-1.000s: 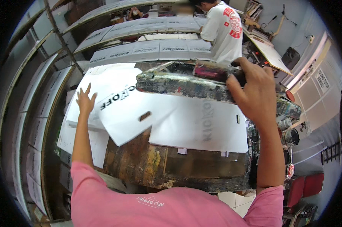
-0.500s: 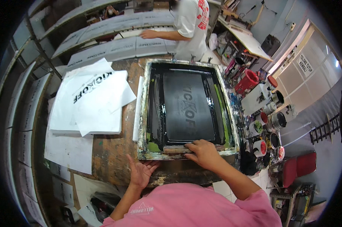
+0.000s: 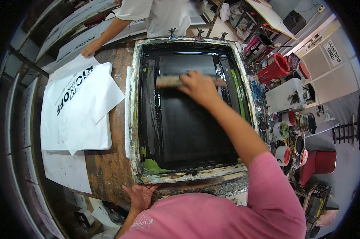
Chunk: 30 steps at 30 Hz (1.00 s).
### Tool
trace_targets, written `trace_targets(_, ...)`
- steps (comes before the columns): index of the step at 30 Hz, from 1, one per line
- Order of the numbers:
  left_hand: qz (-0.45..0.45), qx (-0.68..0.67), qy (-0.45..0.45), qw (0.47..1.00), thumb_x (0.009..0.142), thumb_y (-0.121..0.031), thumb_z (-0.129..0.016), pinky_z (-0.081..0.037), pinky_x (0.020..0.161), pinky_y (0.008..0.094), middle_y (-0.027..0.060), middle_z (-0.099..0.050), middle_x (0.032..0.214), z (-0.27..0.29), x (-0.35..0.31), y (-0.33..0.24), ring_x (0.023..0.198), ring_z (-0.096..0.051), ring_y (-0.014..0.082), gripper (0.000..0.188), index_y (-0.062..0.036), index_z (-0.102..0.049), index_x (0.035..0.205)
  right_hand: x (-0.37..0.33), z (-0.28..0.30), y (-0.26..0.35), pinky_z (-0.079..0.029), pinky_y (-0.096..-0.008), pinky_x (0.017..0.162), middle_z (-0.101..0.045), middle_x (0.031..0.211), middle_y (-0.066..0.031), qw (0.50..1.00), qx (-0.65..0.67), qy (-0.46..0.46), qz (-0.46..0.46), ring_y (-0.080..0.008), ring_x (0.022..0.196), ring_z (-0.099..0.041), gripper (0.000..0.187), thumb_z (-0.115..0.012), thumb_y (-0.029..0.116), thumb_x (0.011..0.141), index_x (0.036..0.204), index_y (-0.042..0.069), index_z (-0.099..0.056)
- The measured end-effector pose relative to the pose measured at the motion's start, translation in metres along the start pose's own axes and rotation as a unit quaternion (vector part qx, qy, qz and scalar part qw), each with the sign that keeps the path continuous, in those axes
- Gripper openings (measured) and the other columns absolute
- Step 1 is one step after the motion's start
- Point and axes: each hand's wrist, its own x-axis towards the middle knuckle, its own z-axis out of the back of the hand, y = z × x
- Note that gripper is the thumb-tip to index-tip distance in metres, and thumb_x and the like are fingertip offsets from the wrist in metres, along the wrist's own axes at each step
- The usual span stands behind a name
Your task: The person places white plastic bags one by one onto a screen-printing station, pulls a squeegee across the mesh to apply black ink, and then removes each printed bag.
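Note:
My right hand point(image 3: 199, 88) grips the wooden handle of a squeegee point(image 3: 169, 82), which lies crosswise on the far part of a screen-printing screen. Black ink coats the mesh point(image 3: 180, 131) inside the paint-crusted screen frame point(image 3: 134, 119), with green streaks along its sides. By the frame's near left corner is my left hand point(image 3: 140, 196), fingers spread at the table's front edge. Whether its fingertips touch the frame is unclear. Left of the screen, a stack of white printed sheets point(image 3: 82, 127) rests on the stained wooden table point(image 3: 108, 171).
Hinge clamps point(image 3: 199, 35) hold the screen's far edge. A co-worker's hand point(image 3: 91, 48) reaches to the sheet stack's far edge. Shelf racks point(image 3: 17, 115) with printed sheets line the left. To the right stand a red bucket point(image 3: 273, 67), several ink tubs point(image 3: 282, 155) and a red chair point(image 3: 323, 162).
My right hand has pushed the squeegee from the screen's near edge toward its far end. The co-worker has moved left, with a hand now at the sheet stack. The view has shifted.

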Motion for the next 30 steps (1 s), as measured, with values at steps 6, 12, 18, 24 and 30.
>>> trace_targets(6, 0.008, 0.022, -0.152, 0.988, 0.087, -0.086, -0.027, -0.036, 0.113, 0.0623, 0.0177, -0.064, 0.133, -0.023, 0.001, -0.008, 0.125, -0.058, 0.0374, 0.092, -0.0086, -0.072, 0.109, 0.068, 0.005, -0.052, -0.054, -0.0490, 0.080, -0.069, 0.095, -0.0139, 0.997, 0.014, 0.072, -0.005, -0.0358, 0.093, -0.067, 0.039, -0.063, 0.050, 0.091, 0.099, 0.012, -0.070)
trace_targets(12, 0.006, 0.088, -0.096, 0.991, 0.084, -0.090, -0.025, -0.035, 0.113, 0.0628, 0.0197, -0.061, 0.137, -0.032, 0.005, -0.007, 0.124, -0.058, 0.0417, 0.101, -0.0096, -0.064, 0.131, -0.024, 0.123, 0.044, -0.053, -0.0512, 0.083, -0.072, 0.095, -0.0191, 0.955, 0.129, 0.265, -0.024, -0.0401, 0.094, -0.068, 0.042, -0.058, 0.047, 0.095, 0.103, 0.008, -0.071)
trace_targets(18, 0.013, 0.042, 0.098, 0.994, 0.080, -0.093, -0.021, -0.030, 0.114, 0.0658, 0.0170, -0.058, 0.141, -0.046, 0.008, -0.020, 0.130, -0.055, 0.0392, 0.102, -0.0174, -0.063, 0.135, -0.151, 0.194, 0.143, -0.053, -0.0468, 0.078, -0.061, 0.096, -0.0151, 0.983, 0.083, 0.158, -0.043, -0.0345, 0.090, -0.063, 0.033, -0.068, 0.040, 0.089, 0.103, 0.010, -0.067)
trace_targets(24, -0.063, 0.053, 0.220, 0.972, 0.082, -0.091, -0.030, -0.027, 0.116, 0.0645, 0.0202, -0.051, 0.147, -0.149, 0.033, -0.073, 0.136, -0.048, 0.0405, 0.105, -0.0101, -0.051, 0.145, -0.106, 0.252, 0.164, -0.039, -0.0490, 0.089, -0.058, 0.091, -0.0103, 0.990, -0.102, -0.098, -0.027, -0.0293, 0.092, -0.058, 0.034, -0.070, 0.039, 0.083, 0.099, 0.011, -0.064)
trace_targets(30, -0.213, 0.813, -0.039, 0.540, 0.086, -0.084, -0.038, -0.008, 0.117, 0.0692, 0.0247, -0.023, 0.163, -0.151, 0.078, -0.055, 0.152, -0.014, 0.0433, 0.104, -0.0087, -0.031, 0.157, -0.034, 0.290, 0.136, -0.038, -0.0434, 0.079, -0.063, 0.082, -0.0122, 0.976, -0.123, -0.180, 0.013, -0.0313, 0.082, -0.062, 0.032, -0.061, 0.035, 0.087, 0.096, 0.005, -0.065)
